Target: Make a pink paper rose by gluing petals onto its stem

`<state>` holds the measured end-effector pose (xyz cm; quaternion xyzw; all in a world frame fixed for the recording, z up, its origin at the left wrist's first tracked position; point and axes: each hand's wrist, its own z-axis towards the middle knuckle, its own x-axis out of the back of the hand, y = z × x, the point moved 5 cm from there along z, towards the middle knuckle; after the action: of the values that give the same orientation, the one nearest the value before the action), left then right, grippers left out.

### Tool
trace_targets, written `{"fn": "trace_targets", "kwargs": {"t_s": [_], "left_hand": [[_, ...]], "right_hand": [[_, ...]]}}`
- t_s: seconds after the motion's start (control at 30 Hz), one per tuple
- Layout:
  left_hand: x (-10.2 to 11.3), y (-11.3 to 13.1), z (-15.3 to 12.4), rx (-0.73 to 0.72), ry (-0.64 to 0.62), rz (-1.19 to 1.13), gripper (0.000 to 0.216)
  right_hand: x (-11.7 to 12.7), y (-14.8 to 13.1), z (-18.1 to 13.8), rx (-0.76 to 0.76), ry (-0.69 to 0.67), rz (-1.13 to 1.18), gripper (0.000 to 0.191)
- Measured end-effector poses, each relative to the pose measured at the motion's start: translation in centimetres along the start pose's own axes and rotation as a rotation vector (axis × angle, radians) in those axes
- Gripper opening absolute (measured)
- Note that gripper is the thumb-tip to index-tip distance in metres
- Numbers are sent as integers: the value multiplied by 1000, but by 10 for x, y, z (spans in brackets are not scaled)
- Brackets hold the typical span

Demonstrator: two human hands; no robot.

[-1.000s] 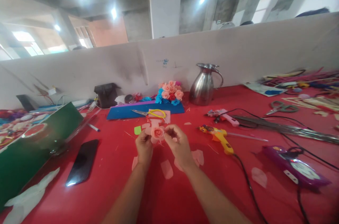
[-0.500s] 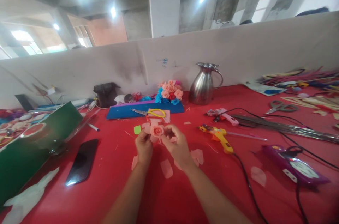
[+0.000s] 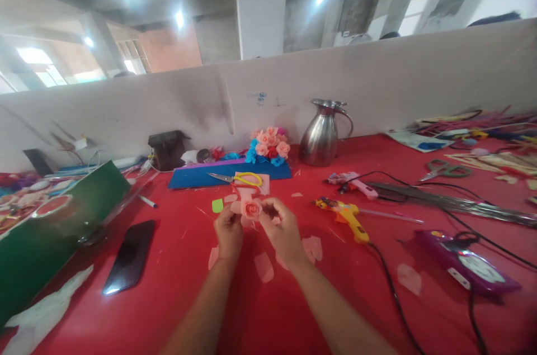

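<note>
Right hand (image 3: 282,229) closed onto pink rose (image 3: 252,209); left hand (image 3: 229,230) grips it.

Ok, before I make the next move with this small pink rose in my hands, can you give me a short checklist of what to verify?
1. Grip on the small pink foam rose: ok, left hand and right hand both pinch it above the red table.
2. Loose pink cut petals close by: ok, several lie beside the wrists.
3. Yellow glue gun reachable: ok, it lies right of the right hand.
4. Glue gun hot: cannot tell.
5. Its black cable away from the forearms: ok, apart.
</note>
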<state>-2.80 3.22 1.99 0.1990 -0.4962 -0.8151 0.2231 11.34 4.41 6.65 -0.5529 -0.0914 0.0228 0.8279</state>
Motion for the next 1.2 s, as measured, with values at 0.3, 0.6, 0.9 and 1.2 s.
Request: {"fn": "trace_targets", "kwargs": {"t_s": [0.3,0.6,0.9,1.2], "left_hand": [[-1,4,-1,-39,-28,17,16],[-2,7,-1,-46,-46,13,16],[-5,-1,-1,20,-81,-68,21],[-10,3,-2,187,-100,-208,18]], "right_hand": [[4,4,1,-23,49,-49,15],[5,3,3,-80,50,54,22],[5,5,4,-143,63,146,20],[3,7,4,-169,43,212,23]]}}
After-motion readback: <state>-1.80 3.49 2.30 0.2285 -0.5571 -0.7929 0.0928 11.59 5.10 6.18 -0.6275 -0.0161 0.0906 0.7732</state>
